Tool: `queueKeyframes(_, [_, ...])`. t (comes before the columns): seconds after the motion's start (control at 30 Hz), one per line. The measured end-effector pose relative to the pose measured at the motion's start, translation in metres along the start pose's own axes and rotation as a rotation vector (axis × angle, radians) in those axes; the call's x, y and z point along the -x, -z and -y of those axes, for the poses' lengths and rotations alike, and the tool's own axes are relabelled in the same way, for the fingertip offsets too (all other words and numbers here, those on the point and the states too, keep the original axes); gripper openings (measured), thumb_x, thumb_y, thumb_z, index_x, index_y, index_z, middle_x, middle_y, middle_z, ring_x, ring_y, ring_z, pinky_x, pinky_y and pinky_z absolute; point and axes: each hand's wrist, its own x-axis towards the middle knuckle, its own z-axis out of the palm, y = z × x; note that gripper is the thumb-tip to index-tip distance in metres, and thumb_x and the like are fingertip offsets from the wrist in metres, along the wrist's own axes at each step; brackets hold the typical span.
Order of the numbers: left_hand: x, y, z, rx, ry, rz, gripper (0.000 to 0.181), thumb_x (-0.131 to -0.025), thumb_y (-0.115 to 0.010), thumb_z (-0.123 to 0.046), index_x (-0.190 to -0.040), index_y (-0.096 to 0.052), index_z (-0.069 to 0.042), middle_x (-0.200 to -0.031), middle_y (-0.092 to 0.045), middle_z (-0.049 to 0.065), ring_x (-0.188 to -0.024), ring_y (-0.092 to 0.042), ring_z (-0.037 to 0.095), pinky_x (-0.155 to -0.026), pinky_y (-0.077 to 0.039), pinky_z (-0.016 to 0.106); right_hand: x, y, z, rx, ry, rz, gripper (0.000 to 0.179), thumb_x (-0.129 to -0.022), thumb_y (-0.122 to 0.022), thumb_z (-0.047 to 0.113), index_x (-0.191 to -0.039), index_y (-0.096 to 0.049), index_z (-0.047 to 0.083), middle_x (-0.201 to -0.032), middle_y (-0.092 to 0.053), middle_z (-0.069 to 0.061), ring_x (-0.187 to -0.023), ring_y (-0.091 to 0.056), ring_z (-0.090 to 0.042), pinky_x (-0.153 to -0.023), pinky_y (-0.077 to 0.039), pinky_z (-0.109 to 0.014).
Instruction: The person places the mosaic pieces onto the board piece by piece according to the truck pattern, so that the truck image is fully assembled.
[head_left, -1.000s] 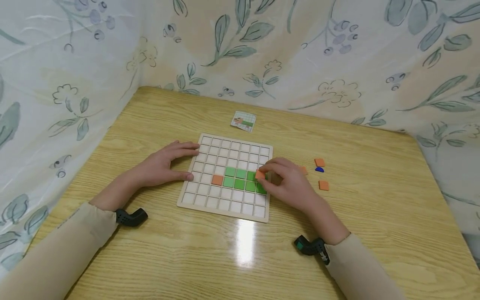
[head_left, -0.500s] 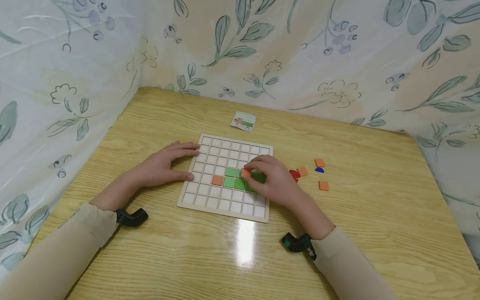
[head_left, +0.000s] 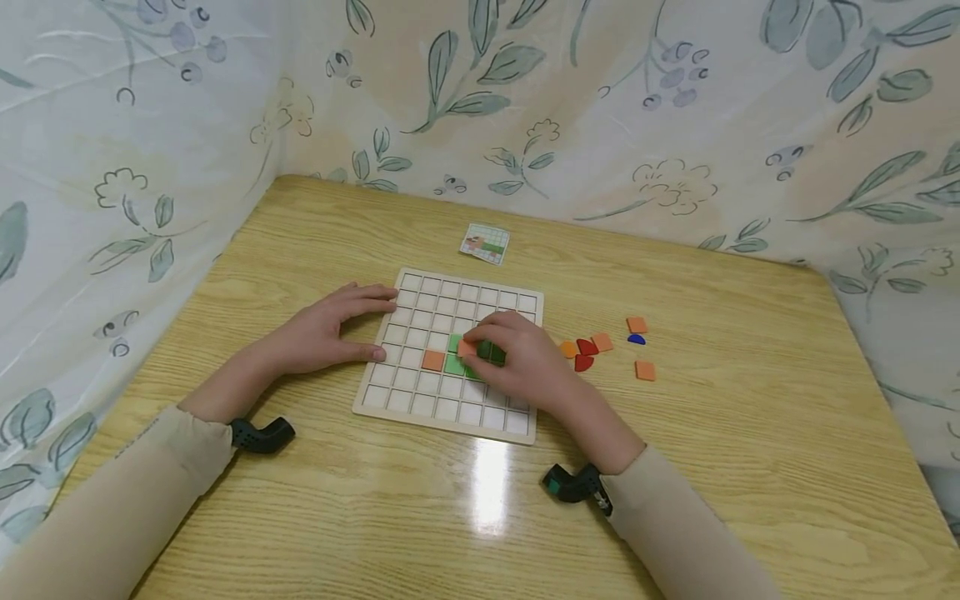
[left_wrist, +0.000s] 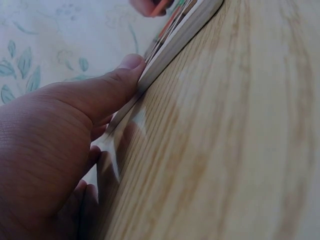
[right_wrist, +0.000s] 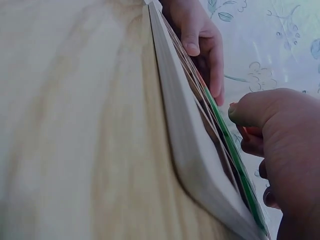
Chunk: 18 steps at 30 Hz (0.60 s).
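A square wooden grid board (head_left: 442,423) lies on the table. Green square tiles (head_left: 455,364) fill part of two of its rows, with one orange tile (head_left: 432,360) to their left. My right hand (head_left: 517,354) is over the board and pinches an orange square tile (head_left: 467,347) between thumb and fingers, above the green tiles; it covers several of them. My left hand (head_left: 322,329) rests at the board's left edge, fingers extended, thumb and fingertips touching the rim. In the left wrist view the thumb (left_wrist: 131,62) lies against the board's edge.
Right of the board lie red pieces (head_left: 586,354), an orange round piece (head_left: 567,350), loose orange squares (head_left: 645,370) and a blue half-round piece (head_left: 637,339). A small printed card (head_left: 485,242) lies behind the board. Floral cloth (head_left: 480,108) hangs behind the table.
My right hand has moved left across the board with the orange tile, from its right edge to the left green tiles. Red and orange pieces on the table came into sight. The left hand stayed put.
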Motion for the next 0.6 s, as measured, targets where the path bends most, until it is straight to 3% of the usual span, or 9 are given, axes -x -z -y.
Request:
queueKeyframes(0.27, [0.001, 0.001, 0.000, 0.001, -0.016, -0.010, 0.074, -0.096, -0.087, -0.039, -0.159, -0.058, -0.012, -0.174, -0.040, 0.003, -0.166, -0.017, 0.040, -0.135, -0.011, 0.060, -0.013, -0.006, 0.011, 0.033, -0.021, 0.062, 0.024, -0.102, -0.081, 0.029, -0.118, -0.082, 0.010, -0.118, -0.075, -0.002, -0.114, -0.067, -0.022, -0.100, -0.058, -0.039])
queueKeyframes(0.6, [0.000, -0.001, 0.000, 0.010, 0.006, -0.017, 0.075, -0.094, -0.089, -0.039, -0.159, -0.059, -0.015, -0.174, -0.040, -0.003, -0.166, -0.017, 0.036, -0.135, -0.011, 0.059, -0.026, -0.016, 0.013, 0.077, 0.015, 0.046, 0.023, -0.104, -0.079, 0.032, -0.116, -0.084, 0.012, -0.112, -0.073, 0.001, -0.107, -0.067, -0.018, -0.094, -0.059, -0.035])
